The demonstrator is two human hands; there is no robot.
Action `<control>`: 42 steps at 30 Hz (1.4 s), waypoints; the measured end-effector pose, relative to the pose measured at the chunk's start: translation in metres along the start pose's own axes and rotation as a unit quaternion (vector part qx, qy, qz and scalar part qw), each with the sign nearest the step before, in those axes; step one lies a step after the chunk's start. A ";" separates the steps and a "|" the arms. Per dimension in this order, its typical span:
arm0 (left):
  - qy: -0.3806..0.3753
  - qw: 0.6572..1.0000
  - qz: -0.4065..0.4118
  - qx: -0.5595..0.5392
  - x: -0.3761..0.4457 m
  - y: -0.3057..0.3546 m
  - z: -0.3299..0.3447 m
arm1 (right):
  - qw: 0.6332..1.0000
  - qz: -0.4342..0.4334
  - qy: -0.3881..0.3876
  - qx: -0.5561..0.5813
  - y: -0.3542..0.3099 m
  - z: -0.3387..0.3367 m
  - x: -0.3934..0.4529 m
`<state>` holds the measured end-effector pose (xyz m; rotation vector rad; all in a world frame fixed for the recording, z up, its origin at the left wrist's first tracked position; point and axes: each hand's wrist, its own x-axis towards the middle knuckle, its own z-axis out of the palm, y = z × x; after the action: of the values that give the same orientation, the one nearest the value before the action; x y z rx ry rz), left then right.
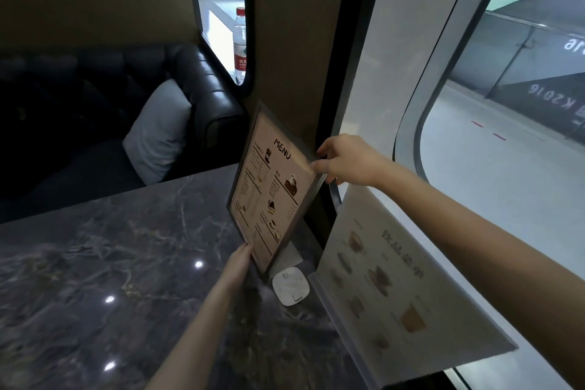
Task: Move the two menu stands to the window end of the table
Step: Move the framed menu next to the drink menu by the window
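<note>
Holding: a framed menu stand with both my hands, at the window edge of the table.
Table: dark marble with pale veins; ceiling lights glint on it.
Pale menu stand: nearest to me, at the window edge, its printed face of cups and bowls tilted back and lying under my right forearm.
White pad: small rounded square lying flat on the surface, just beside the pale stand's near corner and at the foot of the framed one.
Left hand: my fingertips press the lower left edge of the framed menu stand; whether they curl behind it I cannot tell.
Framed menu stand: dark frame, the word MENU at the top, leaning over; whether its base touches the table I cannot tell.
Right hand: thumb in front, fingers behind, pinching the stand's top right corner.
Pillar: brown, right behind the stand.
Seat: black bench past the far edge, a grey cushion propped on it.
Bottle: clear plastic, red cap, on the ledge by the far window.
</note>
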<state>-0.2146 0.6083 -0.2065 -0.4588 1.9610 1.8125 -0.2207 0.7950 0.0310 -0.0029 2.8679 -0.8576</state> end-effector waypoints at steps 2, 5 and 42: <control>-0.004 0.999 -0.025 -0.033 0.007 -0.001 0.000 | 1.000 0.006 -0.018 0.023 0.002 0.000 0.003; 0.001 0.995 -0.064 -0.082 0.013 -0.005 0.005 | 0.999 0.005 -0.035 0.037 0.003 0.001 0.008; -0.059 0.979 -0.044 -0.191 0.038 -0.001 0.031 | 0.997 -0.010 0.021 0.072 0.026 -0.005 0.018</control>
<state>-0.2438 0.6407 -0.2289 -0.5312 1.4913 2.1112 -0.2384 0.8185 0.0184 0.0015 2.8421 -1.0799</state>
